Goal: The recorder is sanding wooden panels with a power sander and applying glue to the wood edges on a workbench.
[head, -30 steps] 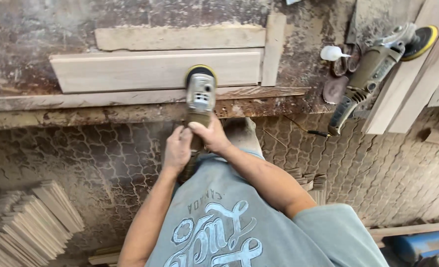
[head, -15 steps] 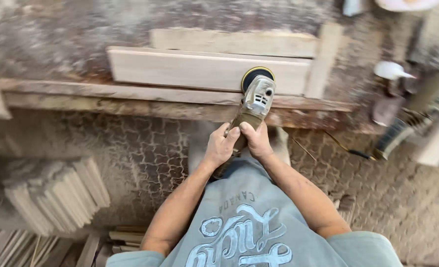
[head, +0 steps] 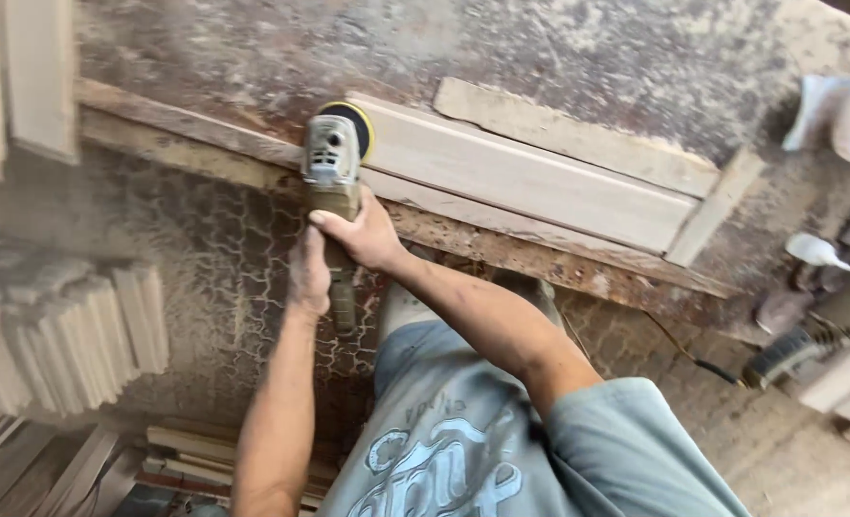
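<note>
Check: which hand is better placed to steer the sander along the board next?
Probably right. The right hand grips the sander nearer its head, whose disc sits on the pale board. The left hand holds the rear handle, farther back.

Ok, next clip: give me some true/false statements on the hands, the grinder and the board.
1. Both hands grip the grinder. True: the left hand is on the rear handle, the right hand nearer the head.
2. The grinder's disc is at the right end of the board. False: it is at the left end.
3. A narrower strip lies along the board's far side. True.
4. The grinder lies unheld on the bench. False: both hands hold it.
5. Stacked wood pieces sit below the bench on the left. True.
</note>
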